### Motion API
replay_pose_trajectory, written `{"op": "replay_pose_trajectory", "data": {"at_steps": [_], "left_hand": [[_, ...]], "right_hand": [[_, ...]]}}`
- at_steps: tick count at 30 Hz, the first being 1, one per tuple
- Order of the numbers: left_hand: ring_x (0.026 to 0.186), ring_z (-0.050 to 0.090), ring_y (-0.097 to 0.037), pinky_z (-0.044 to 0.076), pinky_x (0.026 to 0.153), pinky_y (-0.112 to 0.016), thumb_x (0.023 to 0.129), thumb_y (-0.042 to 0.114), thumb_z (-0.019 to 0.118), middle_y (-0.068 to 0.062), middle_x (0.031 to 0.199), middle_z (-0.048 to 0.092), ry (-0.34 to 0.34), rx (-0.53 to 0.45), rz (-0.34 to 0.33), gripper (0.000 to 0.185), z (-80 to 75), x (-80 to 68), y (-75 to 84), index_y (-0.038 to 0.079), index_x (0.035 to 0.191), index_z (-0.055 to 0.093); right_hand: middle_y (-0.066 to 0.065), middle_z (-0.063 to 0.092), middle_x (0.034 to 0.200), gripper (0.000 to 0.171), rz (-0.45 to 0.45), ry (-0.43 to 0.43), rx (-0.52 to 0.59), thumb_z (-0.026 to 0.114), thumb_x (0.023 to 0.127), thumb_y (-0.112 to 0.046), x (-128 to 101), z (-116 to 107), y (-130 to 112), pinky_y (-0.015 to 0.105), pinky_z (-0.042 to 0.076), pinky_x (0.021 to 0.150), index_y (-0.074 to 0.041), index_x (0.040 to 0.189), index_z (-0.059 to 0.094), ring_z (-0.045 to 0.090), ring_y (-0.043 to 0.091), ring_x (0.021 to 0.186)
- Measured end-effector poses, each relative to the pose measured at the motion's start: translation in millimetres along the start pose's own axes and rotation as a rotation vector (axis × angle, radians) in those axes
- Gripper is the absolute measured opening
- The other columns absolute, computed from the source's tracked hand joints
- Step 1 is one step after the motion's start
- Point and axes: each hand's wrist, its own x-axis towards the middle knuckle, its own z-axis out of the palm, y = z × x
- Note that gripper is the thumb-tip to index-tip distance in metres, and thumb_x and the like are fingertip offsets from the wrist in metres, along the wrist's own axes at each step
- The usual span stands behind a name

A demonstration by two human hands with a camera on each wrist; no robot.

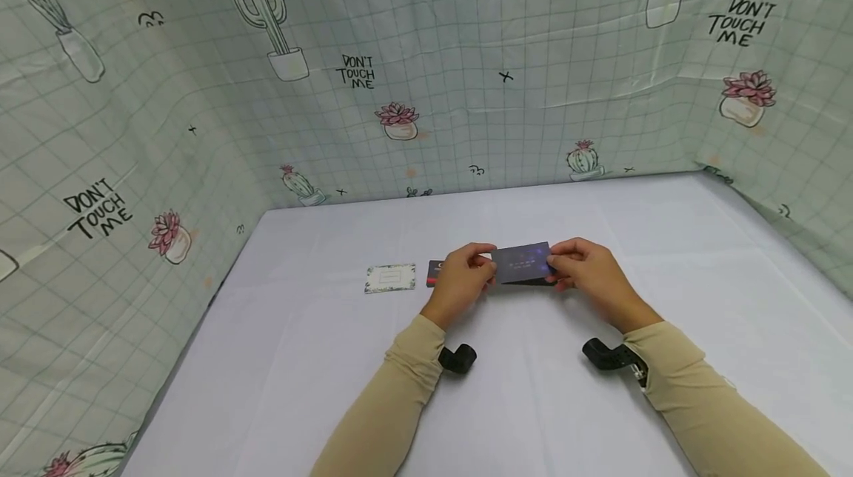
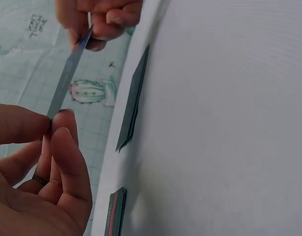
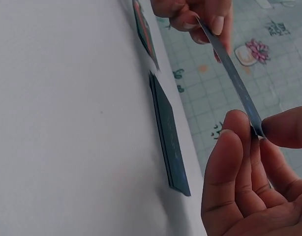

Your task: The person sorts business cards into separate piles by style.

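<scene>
A thin dark blue-purple card (image 1: 521, 263) with small pale print is held up between both hands, above the table. My left hand (image 1: 464, 274) pinches its left end between thumb and fingers; my right hand (image 1: 591, 273) pinches the right end the same way. Seen edge-on in the right wrist view, the card (image 3: 234, 78) bows slightly. Beneath it a small stack of dark cards (image 3: 169, 135) lies on the table, mostly hidden by the held card in the head view. Left of that stack lies a dark card pile with a red stripe (image 2: 114, 212), partly behind my left hand in the head view.
A white card with a leafy patterned border (image 1: 390, 278) lies flat farther left on the white-covered table (image 1: 300, 358). Behind and to the left hangs a pale green checked cloth (image 1: 440, 40) printed with cacti. Each wrist carries a black camera mount (image 1: 457, 359).
</scene>
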Motion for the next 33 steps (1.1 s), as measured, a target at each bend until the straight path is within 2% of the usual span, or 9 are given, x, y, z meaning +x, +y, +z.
{"op": "replay_pose_trajectory", "data": {"at_steps": [4, 9, 13, 18, 23, 27, 33], "left_hand": [[0.072, 0.065, -0.02, 0.048, 0.062, -0.023, 0.094, 0.003, 0.061, -0.001, 0.084, 0.066, 0.03, 0.04, 0.004, 0.033, 6.5, 5.7, 0.1, 0.002, 0.127, 0.067], [0.066, 0.062, -0.006, 0.047, 0.063, -0.021, 0.089, 0.003, 0.065, 0.002, 0.085, 0.068, 0.071, 0.099, -0.035, 0.036, 12.4, 6.8, 0.1, 0.001, 0.125, 0.067], [0.069, 0.065, -0.007, 0.051, 0.064, -0.022, 0.089, 0.002, 0.067, 0.0, 0.091, 0.068, 0.041, 0.044, -0.052, 0.035, 14.1, 5.7, -0.1, 0.001, 0.124, 0.068], [0.074, 0.069, -0.011, 0.053, 0.064, -0.022, 0.092, 0.002, 0.066, 0.0, 0.095, 0.066, 0.023, -0.02, -0.061, 0.039, 14.0, 4.7, -3.0, -0.001, 0.131, 0.064], [0.075, 0.069, -0.017, 0.051, 0.064, -0.021, 0.095, 0.007, 0.064, 0.001, 0.086, 0.068, 0.017, -0.011, -0.065, 0.034, 18.4, 5.6, -4.4, -0.001, 0.128, 0.066], [0.074, 0.067, -0.016, 0.05, 0.064, -0.02, 0.097, 0.009, 0.062, 0.001, 0.081, 0.067, 0.007, 0.005, -0.069, 0.031, 21.9, 5.1, -8.3, 0.0, 0.126, 0.067], [0.079, 0.066, -0.01, 0.053, 0.071, -0.022, 0.099, 0.009, 0.061, -0.002, 0.093, 0.069, 0.033, 0.005, -0.039, 0.033, 18.2, 8.0, -9.2, -0.001, 0.13, 0.065]], "right_hand": [[0.006, 0.068, 0.091, 0.037, 0.006, 0.012, -0.036, 0.059, 0.098, -0.004, 2, -3, 4, 0.031, 0.057, 0.069, 0.015, 0.128, 0.047, 0.069, 0.012, 0.077], [0.012, 0.068, 0.094, 0.041, 0.017, 0.043, -0.139, 0.059, 0.097, -0.003, 6, -6, 11, 0.03, 0.058, 0.068, 0.012, 0.133, 0.047, 0.07, 0.013, 0.076], [0.016, 0.068, 0.095, 0.039, 0.015, 0.073, -0.198, 0.059, 0.097, -0.003, 7, -8, 13, 0.029, 0.057, 0.067, 0.011, 0.132, 0.049, 0.07, 0.014, 0.075], [0.015, 0.069, 0.092, 0.037, 0.008, 0.081, -0.211, 0.059, 0.097, -0.004, 8, -5, 15, 0.028, 0.057, 0.065, 0.013, 0.129, 0.05, 0.069, 0.011, 0.073], [0.011, 0.069, 0.088, 0.035, 0.025, 0.098, -0.222, 0.059, 0.098, -0.005, 10, -9, 21, 0.028, 0.057, 0.065, 0.013, 0.127, 0.051, 0.07, 0.012, 0.071], [0.011, 0.07, 0.085, 0.034, 0.023, 0.111, -0.222, 0.059, 0.098, -0.005, 9, -9, 28, 0.028, 0.057, 0.063, 0.014, 0.125, 0.053, 0.07, 0.013, 0.067], [0.014, 0.072, 0.088, 0.035, 0.018, 0.123, -0.267, 0.062, 0.096, -0.009, 9, -5, 20, 0.03, 0.057, 0.059, 0.011, 0.124, 0.056, 0.07, 0.016, 0.064]]}}
